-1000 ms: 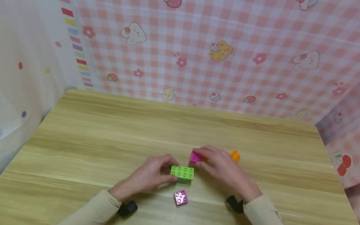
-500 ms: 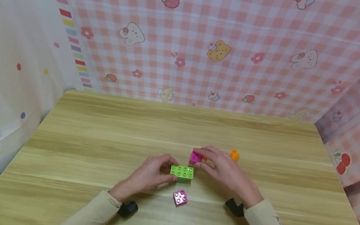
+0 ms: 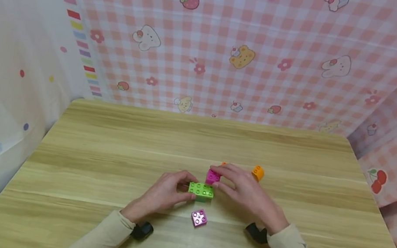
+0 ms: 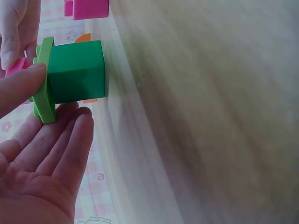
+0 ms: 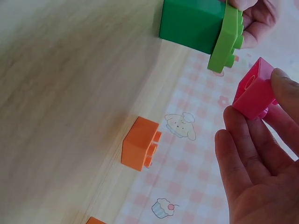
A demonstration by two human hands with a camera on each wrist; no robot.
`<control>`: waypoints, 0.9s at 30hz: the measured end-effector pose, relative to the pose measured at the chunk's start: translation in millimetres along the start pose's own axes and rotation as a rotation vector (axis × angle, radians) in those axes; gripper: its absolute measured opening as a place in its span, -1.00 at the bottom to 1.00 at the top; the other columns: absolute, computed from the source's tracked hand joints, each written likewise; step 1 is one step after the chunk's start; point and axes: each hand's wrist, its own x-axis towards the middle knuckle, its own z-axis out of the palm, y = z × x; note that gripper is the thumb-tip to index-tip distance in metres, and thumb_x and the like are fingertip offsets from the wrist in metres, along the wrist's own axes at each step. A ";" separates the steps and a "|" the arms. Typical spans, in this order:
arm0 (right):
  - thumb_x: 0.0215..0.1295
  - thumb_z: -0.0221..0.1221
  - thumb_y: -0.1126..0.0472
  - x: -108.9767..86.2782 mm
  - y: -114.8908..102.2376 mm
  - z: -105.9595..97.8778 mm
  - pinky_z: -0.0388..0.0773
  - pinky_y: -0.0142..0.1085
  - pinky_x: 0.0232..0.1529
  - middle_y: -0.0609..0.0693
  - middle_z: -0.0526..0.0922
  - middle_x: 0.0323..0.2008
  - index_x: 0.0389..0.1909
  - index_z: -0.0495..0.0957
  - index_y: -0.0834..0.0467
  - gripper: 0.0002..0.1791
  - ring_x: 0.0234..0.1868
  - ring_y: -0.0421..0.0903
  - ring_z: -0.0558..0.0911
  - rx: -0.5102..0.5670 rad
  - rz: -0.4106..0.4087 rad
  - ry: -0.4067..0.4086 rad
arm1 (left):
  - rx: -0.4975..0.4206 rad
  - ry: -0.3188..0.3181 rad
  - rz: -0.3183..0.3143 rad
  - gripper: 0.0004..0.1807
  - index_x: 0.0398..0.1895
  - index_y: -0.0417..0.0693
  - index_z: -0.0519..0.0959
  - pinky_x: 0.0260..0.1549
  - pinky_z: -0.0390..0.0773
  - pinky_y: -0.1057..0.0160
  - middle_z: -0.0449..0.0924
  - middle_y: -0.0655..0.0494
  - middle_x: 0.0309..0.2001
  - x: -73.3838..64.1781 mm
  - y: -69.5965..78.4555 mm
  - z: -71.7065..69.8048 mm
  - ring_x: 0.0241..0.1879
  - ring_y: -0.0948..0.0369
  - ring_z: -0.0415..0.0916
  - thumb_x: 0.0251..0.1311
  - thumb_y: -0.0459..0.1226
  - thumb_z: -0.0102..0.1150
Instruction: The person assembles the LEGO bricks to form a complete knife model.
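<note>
In the head view my left hand (image 3: pixel 164 191) pinches a light green building brick (image 3: pixel 201 189) with two rows of studs, thumb on the near side and fingers behind. That flat brick sits on top of a dark green block (image 4: pixel 77 72), which stands on the table. My right hand (image 3: pixel 246 190) holds a small magenta brick (image 5: pixel 256 91) between thumb and fingers. The right wrist view shows it raised off the table, tilted, its hollow underside facing the green stack close by. In front of the stack lies a pinkish-purple brick (image 3: pixel 199 218) with studs up.
An orange brick (image 5: pixel 139 143) stands on the table behind my right hand, mostly hidden in the head view. Farther right is a rounded orange piece (image 3: pixel 258 173). A pink checked cloth (image 3: pixel 206 32) hangs along the back edge of the wooden table (image 3: pixel 109 135).
My right hand has lifted the magenta brick and brought it slightly left, closer to the green stack. A bit of orange now shows behind its fingers. The left hand keeps its place.
</note>
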 end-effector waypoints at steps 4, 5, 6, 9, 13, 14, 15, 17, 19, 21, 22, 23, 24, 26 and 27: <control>0.46 0.29 0.13 -0.1 -1.6 1.8 0.58 0.03 0.27 0.04 0.62 0.28 0.38 0.53 0.13 -0.49 0.27 0.03 0.60 0.017 -0.027 0.008 | 0.006 -0.001 -0.008 -0.64 0.11 -0.14 0.62 0.04 0.70 0.14 0.73 -0.01 0.00 -0.1 0.3 -0.3 -0.03 0.13 0.70 0.27 -0.31 0.43; 0.45 0.30 0.13 0.0 -2.0 2.3 0.59 0.00 0.25 0.02 0.63 0.27 0.37 0.53 0.13 -0.49 0.25 0.01 0.61 0.018 -0.033 0.009 | 0.004 -0.003 -0.011 -0.64 0.11 -0.14 0.62 0.04 0.70 0.15 0.73 -0.02 0.01 -0.2 0.4 -0.3 -0.03 0.13 0.70 0.27 -0.31 0.43; 0.45 0.31 0.13 0.1 -2.7 2.8 0.60 -0.01 0.24 0.01 0.64 0.26 0.36 0.54 0.13 -0.49 0.23 -0.01 0.62 0.019 -0.040 0.012 | 0.003 -0.004 -0.011 -0.63 0.11 -0.15 0.62 0.03 0.70 0.15 0.73 -0.02 0.01 -0.2 0.2 -0.4 -0.03 0.12 0.70 0.27 -0.31 0.43; 0.44 0.32 0.13 0.0 -4.5 4.7 0.63 -0.04 0.21 -0.03 0.67 0.22 0.34 0.55 0.12 -0.51 0.17 -0.07 0.65 0.006 -0.057 0.021 | -0.006 -0.008 -0.012 -0.63 0.12 -0.15 0.61 0.01 0.71 0.19 0.72 -0.04 0.02 -0.4 0.3 -0.3 -0.03 0.11 0.71 0.27 -0.31 0.43; 0.43 0.32 0.12 -0.2 -6.6 7.8 0.64 -0.07 0.19 -0.07 0.69 0.17 0.32 0.57 0.09 -0.53 0.14 -0.10 0.66 0.003 -0.057 0.029 | -0.022 -0.009 -0.003 -0.62 0.12 -0.18 0.60 0.01 0.71 0.21 0.72 -0.08 0.04 -1.0 0.2 0.0 -0.02 0.09 0.72 0.27 -0.33 0.42; 0.43 0.33 0.12 -0.3 -7.2 8.5 0.64 -0.08 0.19 -0.07 0.69 0.16 0.31 0.57 0.08 -0.53 0.15 -0.10 0.66 0.006 -0.054 0.029 | -0.023 -0.008 -0.001 -0.62 0.12 -0.18 0.60 0.01 0.71 0.22 0.72 -0.09 0.05 -1.0 0.2 0.1 -0.02 0.09 0.72 0.27 -0.33 0.42; 0.42 0.33 0.13 -0.2 -7.8 8.9 0.64 -0.08 0.19 -0.08 0.70 0.15 0.30 0.58 0.08 -0.54 0.15 -0.11 0.66 0.011 -0.051 0.027 | -0.021 -0.006 0.001 -0.63 0.12 -0.18 0.60 0.01 0.71 0.21 0.72 -0.09 0.05 -1.0 -0.1 0.2 -0.02 0.09 0.72 0.27 -0.33 0.42; 0.42 0.34 0.13 0.1 -9.0 9.6 0.64 -0.10 0.20 -0.09 0.70 0.14 0.30 0.58 0.07 -0.54 0.15 -0.13 0.65 0.020 -0.046 0.020 | -0.016 -0.003 0.002 -0.63 0.11 -0.18 0.60 0.01 0.71 0.20 0.72 -0.08 0.05 -1.0 -0.2 0.2 -0.02 0.09 0.72 0.27 -0.33 0.42; 0.41 0.34 0.14 0.6 -9.9 10.2 0.63 -0.11 0.20 -0.11 0.70 0.13 0.28 0.59 0.07 -0.55 0.15 -0.14 0.65 0.023 -0.046 0.016 | -0.010 0.000 0.002 -0.63 0.11 -0.17 0.61 0.02 0.71 0.19 0.72 -0.07 0.04 -0.9 -0.2 0.0 -0.02 0.10 0.72 0.27 -0.32 0.43; 0.42 0.34 0.15 1.1 -10.4 10.9 0.64 -0.12 0.20 -0.12 0.70 0.12 0.27 0.59 0.07 -0.56 0.14 -0.16 0.65 0.027 -0.049 0.013 | -0.009 0.001 0.004 -0.64 0.11 -0.17 0.61 0.03 0.70 0.17 0.72 -0.07 0.04 -0.8 -0.1 -0.2 -0.02 0.10 0.72 0.27 -0.33 0.43; 0.41 0.34 0.15 1.2 -10.5 11.4 0.64 -0.13 0.19 -0.12 0.70 0.11 0.27 0.59 0.07 -0.57 0.13 -0.17 0.65 0.028 -0.050 0.012 | -0.011 0.001 0.004 -0.64 0.10 -0.17 0.61 0.03 0.70 0.17 0.73 -0.07 0.04 -0.8 0.1 -0.4 -0.02 0.10 0.72 0.27 -0.33 0.43; 0.41 0.35 0.16 1.3 -10.7 11.9 0.65 -0.13 0.18 -0.13 0.70 0.10 0.26 0.59 0.06 -0.57 0.12 -0.18 0.65 0.030 -0.049 0.011 | -0.013 0.001 0.006 -0.64 0.10 -0.18 0.61 0.03 0.70 0.18 0.73 -0.07 0.04 -0.7 0.1 -0.5 -0.02 0.10 0.72 0.27 -0.33 0.43; 0.41 0.35 0.16 1.5 -10.8 12.5 0.65 -0.14 0.17 -0.14 0.70 0.09 0.25 0.59 0.06 -0.58 0.11 -0.19 0.65 0.032 -0.050 0.010 | -0.018 0.001 0.007 -0.63 0.10 -0.18 0.61 0.03 0.70 0.18 0.73 -0.08 0.04 -0.7 0.1 -0.6 -0.02 0.10 0.72 0.27 -0.33 0.43; 0.40 0.36 0.17 1.5 -11.2 13.7 0.67 -0.14 0.13 -0.14 0.70 0.08 0.23 0.60 0.06 -0.59 0.08 -0.20 0.65 0.042 -0.051 0.007 | -0.026 0.000 0.007 -0.63 0.10 -0.19 0.61 0.03 0.70 0.20 0.73 -0.09 0.05 -0.7 0.1 -0.6 -0.02 0.10 0.72 0.26 -0.34 0.43; 0.39 0.36 0.17 1.5 -11.4 14.4 0.67 -0.14 0.12 -0.14 0.70 0.07 0.22 0.60 0.06 -0.59 0.07 -0.20 0.65 0.046 -0.052 0.005 | -0.031 -0.001 0.006 -0.63 0.10 -0.20 0.61 0.02 0.70 0.21 0.73 -0.09 0.05 -0.7 0.1 -0.7 -0.02 0.10 0.72 0.26 -0.34 0.43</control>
